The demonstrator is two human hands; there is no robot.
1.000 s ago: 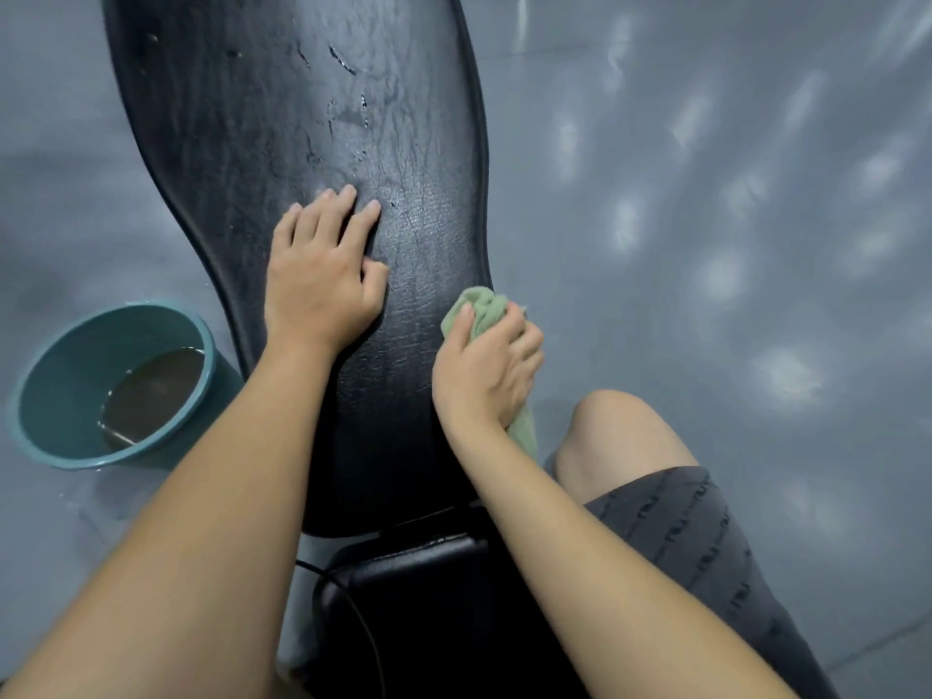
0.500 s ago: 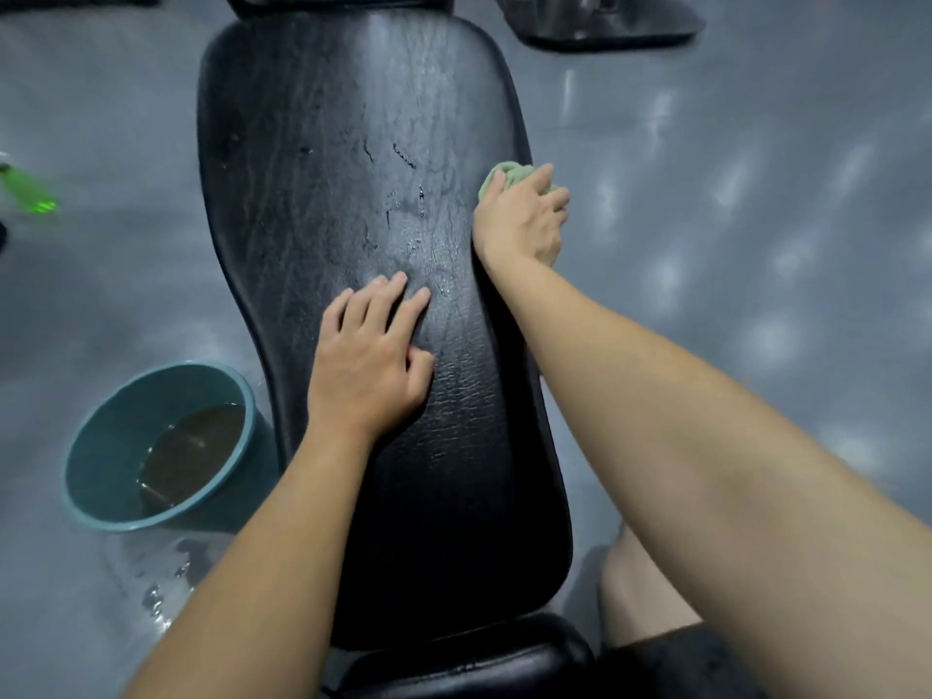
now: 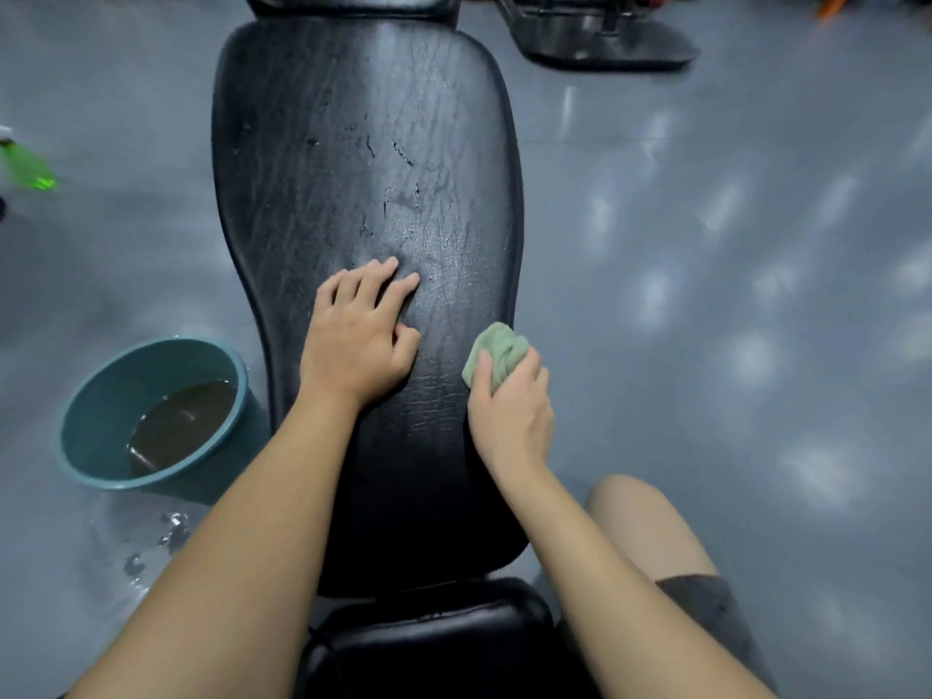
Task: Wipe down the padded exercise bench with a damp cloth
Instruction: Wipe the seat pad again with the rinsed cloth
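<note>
The black padded bench (image 3: 363,143) runs up the middle of the view, its cracked vinyl shiny with wet streaks. My left hand (image 3: 358,335) lies flat on the pad near its narrow waist, fingers straight and slightly spread. My right hand (image 3: 509,401) grips a bunched pale green cloth (image 3: 497,348) against the pad's right edge, level with the left hand. A second black cushion (image 3: 428,638) sits below the pad, close to me.
A teal bucket (image 3: 101,411) with murky water stands on the grey floor left of the bench, water drops (image 3: 166,537) spilled beside it. A green spray bottle (image 3: 27,166) lies far left. A black machine base (image 3: 605,37) sits top right. My bare knee (image 3: 635,522) is beside the bench.
My right hand slid the cloth back down the pad's right edge, from the upper part to beside the left hand. My left hand stayed planted on the pad.
</note>
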